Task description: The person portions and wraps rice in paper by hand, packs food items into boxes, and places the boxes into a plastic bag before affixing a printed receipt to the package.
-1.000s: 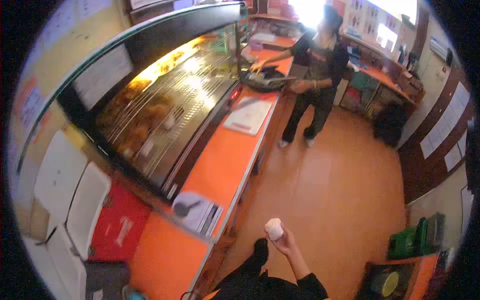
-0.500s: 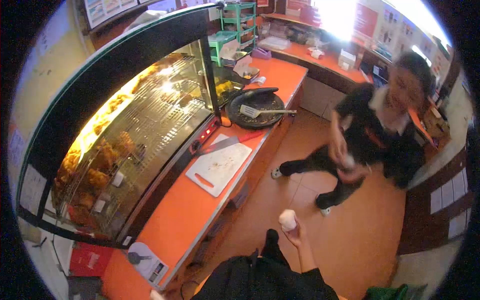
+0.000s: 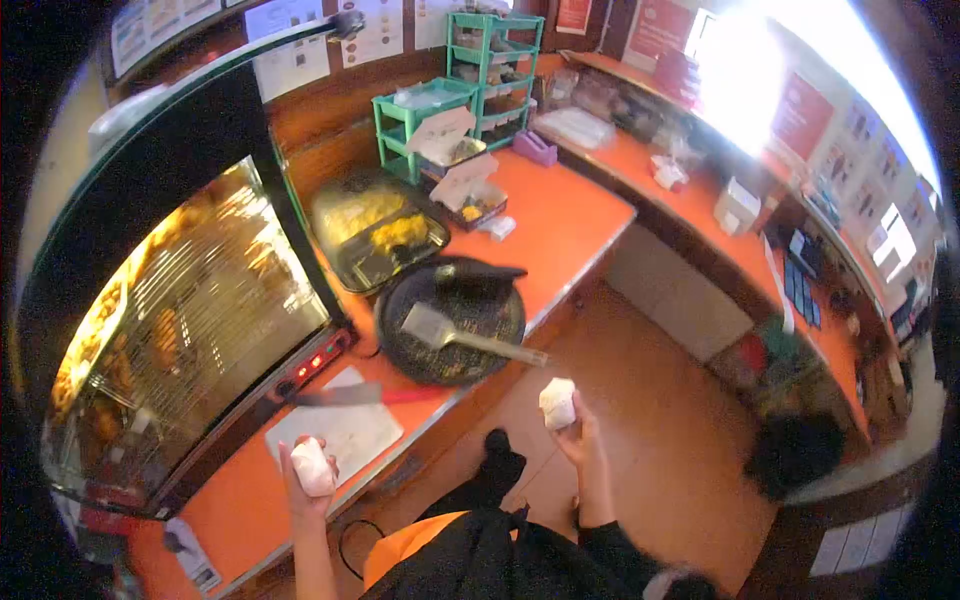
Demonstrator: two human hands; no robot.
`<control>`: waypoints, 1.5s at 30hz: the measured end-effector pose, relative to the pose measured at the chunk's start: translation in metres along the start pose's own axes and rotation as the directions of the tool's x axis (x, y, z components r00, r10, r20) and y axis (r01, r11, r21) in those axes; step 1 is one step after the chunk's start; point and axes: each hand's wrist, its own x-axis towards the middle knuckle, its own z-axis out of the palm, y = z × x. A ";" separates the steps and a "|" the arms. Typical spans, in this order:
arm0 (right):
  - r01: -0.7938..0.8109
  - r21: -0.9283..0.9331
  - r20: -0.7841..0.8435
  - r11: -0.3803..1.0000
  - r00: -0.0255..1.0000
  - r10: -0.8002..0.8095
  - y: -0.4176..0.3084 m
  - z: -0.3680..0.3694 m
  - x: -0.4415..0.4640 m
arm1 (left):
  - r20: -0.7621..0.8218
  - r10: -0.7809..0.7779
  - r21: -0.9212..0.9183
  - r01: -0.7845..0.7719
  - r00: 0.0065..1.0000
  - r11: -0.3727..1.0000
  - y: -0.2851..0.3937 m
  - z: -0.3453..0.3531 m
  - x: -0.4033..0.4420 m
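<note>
My left hand [image 3: 300, 492] is closed around a white paper-wrapped bundle [image 3: 316, 466], held above the front of the orange counter near a white cutting board [image 3: 370, 432]. My right hand [image 3: 587, 440] grips a second white paper-wrapped bundle [image 3: 557, 403] over the floor, just off the counter's edge. What the paper covers is hidden. A knife [image 3: 340, 395] with a red handle lies across the board. Beyond it, a spatula [image 3: 470, 341] with a pale handle rests on a round black pan [image 3: 450, 375], its handle pointing towards my right hand.
A lit glass warming cabinet [image 3: 200, 330] with fried food stands at the left. Black trays of yellow food [image 3: 400, 235], open cartons [image 3: 478, 190] and green shelf racks [image 3: 485, 60] occupy the counter's far part. Another orange counter [image 3: 690, 195] runs along the right.
My view has swung to the right. My left hand has come up into view with a bundle; my right hand still holds its own. The other person has gone out of view.
</note>
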 end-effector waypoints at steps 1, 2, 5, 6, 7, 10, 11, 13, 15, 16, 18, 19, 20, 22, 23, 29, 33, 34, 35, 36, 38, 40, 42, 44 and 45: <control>0.000 -0.021 0.016 1.000 1.000 0.000 -0.022 0.001 0.023 | 0.006 0.014 -0.021 -0.014 1.000 1.000 -0.018 0.023 0.031; -0.052 -0.077 -0.021 0.996 0.998 0.051 -0.045 0.002 0.044 | -0.042 0.075 0.026 -0.074 0.996 0.997 -0.036 0.047 0.064; -0.154 -0.208 -0.080 0.966 0.987 0.140 -0.119 -0.005 0.109 | -0.075 0.131 0.162 -0.118 0.988 0.980 -0.089 0.118 0.159; -0.207 -0.175 -0.155 0.963 0.971 0.181 -0.142 -0.005 0.129 | 0.176 0.126 0.252 -0.169 0.976 0.953 -0.101 0.167 0.176; -0.257 -0.131 -0.218 0.957 0.950 0.225 -0.160 -0.004 0.151 | 0.182 0.060 0.392 -0.128 0.981 0.911 -0.112 0.208 0.197; -0.270 -0.198 -0.059 0.942 0.963 0.264 -0.214 -0.007 0.213 | 0.173 0.063 0.618 -0.158 0.983 0.770 -0.177 0.287 0.269; -0.260 -0.221 -0.145 0.940 0.962 0.232 -0.227 -0.004 0.233 | 0.170 0.082 0.684 -0.178 0.982 0.707 -0.198 0.319 0.285; -0.358 -0.248 -0.149 0.900 0.932 0.329 -0.257 -0.023 0.281 | 0.100 0.122 0.656 -0.158 0.987 0.738 -0.279 0.318 0.351; -0.387 -0.260 -0.154 0.885 0.921 0.358 -0.275 -0.034 0.331 | 0.086 0.258 0.695 -0.243 0.962 0.677 -0.355 0.319 0.409; -0.389 -0.261 -0.163 0.884 0.920 0.357 -0.288 -0.039 0.356 | 0.115 0.348 0.718 -0.320 0.930 0.618 -0.386 0.318 0.434; -0.411 -0.333 -0.154 0.849 0.912 0.381 -0.307 -0.038 0.410 | 0.049 0.459 0.798 -0.311 0.887 0.516 -0.425 0.321 0.465; -0.391 -0.369 -0.135 0.843 0.920 0.368 -0.312 -0.034 0.439 | 0.041 0.533 0.872 -0.291 0.845 0.393 -0.440 0.321 0.483; -0.441 -0.277 -0.173 0.854 0.897 0.407 -0.319 -0.037 0.472 | -0.050 0.558 0.895 -0.211 0.828 0.394 -0.467 0.303 0.509; -0.446 -0.355 -0.118 0.822 0.893 0.434 -0.328 -0.012 0.518 | -0.024 0.640 0.941 -0.199 0.768 0.274 -0.479 0.311 0.525; -0.426 -0.421 -0.081 0.801 0.897 0.435 -0.332 0.005 0.534 | 0.022 0.683 0.970 -0.181 0.730 0.161 -0.487 0.313 0.528; -0.540 -0.469 0.055 0.699 0.772 0.633 -0.310 0.092 0.627 | -0.002 0.648 0.944 -0.212 0.761 0.251 -0.511 0.305 0.563; -0.449 -0.608 0.160 0.655 0.739 0.655 -0.285 0.131 0.661 | 0.245 0.744 0.964 -0.237 0.622 -0.120 -0.468 0.337 0.551; -0.447 -0.619 0.159 0.645 0.733 0.661 -0.279 0.147 0.666 | 0.170 0.814 0.982 -0.162 0.556 -0.094 -0.451 0.343 0.553; -0.298 -0.710 0.242 0.638 0.747 0.619 -0.272 0.158 0.667 | 0.090 0.872 0.995 -0.087 0.482 -0.055 -0.437 0.345 0.556; -0.143 -0.776 0.327 0.614 0.742 0.586 -0.264 0.169 0.668 | -0.032 0.920 0.997 -0.051 0.391 0.056 -0.421 0.345 0.561; 0.008 -0.799 0.468 0.601 0.635 0.614 -0.236 0.200 0.677 | -0.133 0.951 0.989 -0.029 0.280 0.147 -0.379 0.329 0.582; 0.148 -0.788 0.580 0.597 0.501 0.642 -0.209 0.225 0.688 | -0.134 0.955 0.989 -0.017 0.265 0.144 -0.353 0.313 0.596; 0.184 -0.838 0.544 0.513 0.336 0.769 -0.184 0.248 0.699 | 0.131 0.889 0.961 0.165 0.439 -0.223 -0.330 0.309 0.605; 0.209 -0.856 0.517 0.473 0.380 0.767 -0.169 0.252 0.711 | 0.095 0.894 0.964 0.183 0.438 -0.192 -0.319 0.315 0.614; 0.235 -0.875 0.485 0.424 0.435 0.759 -0.163 0.254 0.720 | 0.057 0.895 0.969 0.191 0.443 -0.156 -0.316 0.319 0.620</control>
